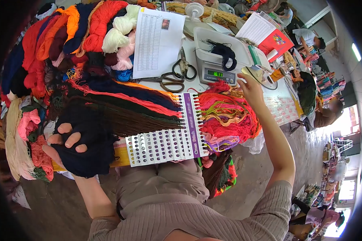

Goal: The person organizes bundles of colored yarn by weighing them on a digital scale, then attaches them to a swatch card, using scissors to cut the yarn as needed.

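My left hand [70, 138] is closed around a skein of dark navy yarn [88, 150], its fingertips poking out through the strands. My right hand [250, 89] is beside the digital scale [217, 75], fingers slightly bent and apart, with nothing visible in them. The scale's green display reads about 1611. On it sits a clear plastic tray [203, 38] with a small bundle of dark thread [224, 54] inside. Between my hands lies a white and purple punched thread card [194, 128], with navy, coral and brown threads [149, 116] fastened through its upper holes.
Multicolored thread [229, 116] piles right of the card. Scissors [184, 66] and a printed sheet [157, 44] lie behind it. Yarn skeins [102, 26] heap at the left. A red booklet [275, 43] and a small fan [194, 11] stand farther back. Several people work at the right.
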A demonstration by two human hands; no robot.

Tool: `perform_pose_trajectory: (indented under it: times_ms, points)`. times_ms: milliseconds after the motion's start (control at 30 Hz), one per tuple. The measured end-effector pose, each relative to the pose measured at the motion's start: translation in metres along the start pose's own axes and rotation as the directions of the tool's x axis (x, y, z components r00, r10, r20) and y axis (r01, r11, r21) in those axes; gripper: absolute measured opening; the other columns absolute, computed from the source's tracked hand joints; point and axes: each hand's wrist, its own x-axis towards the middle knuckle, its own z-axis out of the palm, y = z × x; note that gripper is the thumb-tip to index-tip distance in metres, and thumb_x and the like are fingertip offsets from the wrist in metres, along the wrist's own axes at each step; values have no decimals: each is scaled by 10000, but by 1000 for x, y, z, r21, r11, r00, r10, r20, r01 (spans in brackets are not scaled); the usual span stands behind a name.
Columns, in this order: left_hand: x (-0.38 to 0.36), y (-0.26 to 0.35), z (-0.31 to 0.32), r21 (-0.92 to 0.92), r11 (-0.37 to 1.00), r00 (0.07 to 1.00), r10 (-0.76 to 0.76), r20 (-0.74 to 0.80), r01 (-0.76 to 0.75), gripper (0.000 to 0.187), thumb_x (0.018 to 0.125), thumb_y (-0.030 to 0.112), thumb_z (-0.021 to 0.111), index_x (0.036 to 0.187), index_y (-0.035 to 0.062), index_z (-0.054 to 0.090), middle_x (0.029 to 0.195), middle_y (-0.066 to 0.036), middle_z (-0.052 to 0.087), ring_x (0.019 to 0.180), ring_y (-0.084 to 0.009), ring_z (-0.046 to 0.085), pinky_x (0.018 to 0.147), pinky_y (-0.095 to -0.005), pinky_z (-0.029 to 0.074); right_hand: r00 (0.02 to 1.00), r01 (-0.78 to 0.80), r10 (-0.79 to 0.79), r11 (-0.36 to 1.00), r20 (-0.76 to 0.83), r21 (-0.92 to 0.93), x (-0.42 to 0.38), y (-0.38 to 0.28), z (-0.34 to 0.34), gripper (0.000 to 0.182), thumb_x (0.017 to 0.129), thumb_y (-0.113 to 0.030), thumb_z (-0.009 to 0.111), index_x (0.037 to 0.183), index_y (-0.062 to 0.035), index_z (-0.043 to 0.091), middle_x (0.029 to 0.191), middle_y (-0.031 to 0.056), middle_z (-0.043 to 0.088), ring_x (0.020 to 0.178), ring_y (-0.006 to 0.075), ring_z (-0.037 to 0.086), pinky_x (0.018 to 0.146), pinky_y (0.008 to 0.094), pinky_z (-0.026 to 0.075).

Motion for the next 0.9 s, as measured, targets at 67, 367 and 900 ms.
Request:
perform_pose_trajectory:
  times_ms: [67,367,900]
  points:
    - [-2,3,4,-36,999,999,-13,-42,11,367,924,367,460,1137,88,567,1215,-55,343,965,-194,410,905,-412,367,998,-50,50,999,23,-8,0,-1,1,248,838,-198,601,1045,-63,599,928,112,642,660,204,629,630,315,473]
    - [-2,-2,-1,-3,999,994,47,-104,-48,406,927,392,440,1142,65,546,1140,-52,351,942,-210,453,992,-515,333,994,-92,87,993,68,67,11,15,19,360,836,-197,588,1130,-47,445,1082,120,619,671,242,643,678,345,477]
    - [11,-45,-1,23,1000,914,17,-405,-8,561,911,513,343,1223,69,485,1237,-165,486,1127,-313,489,998,-520,340,241,-244,-373,871,896,427,-59,-177,72,257,931,-245,470,1000,-38,605,654,59,581,590,117,594,530,231,486]
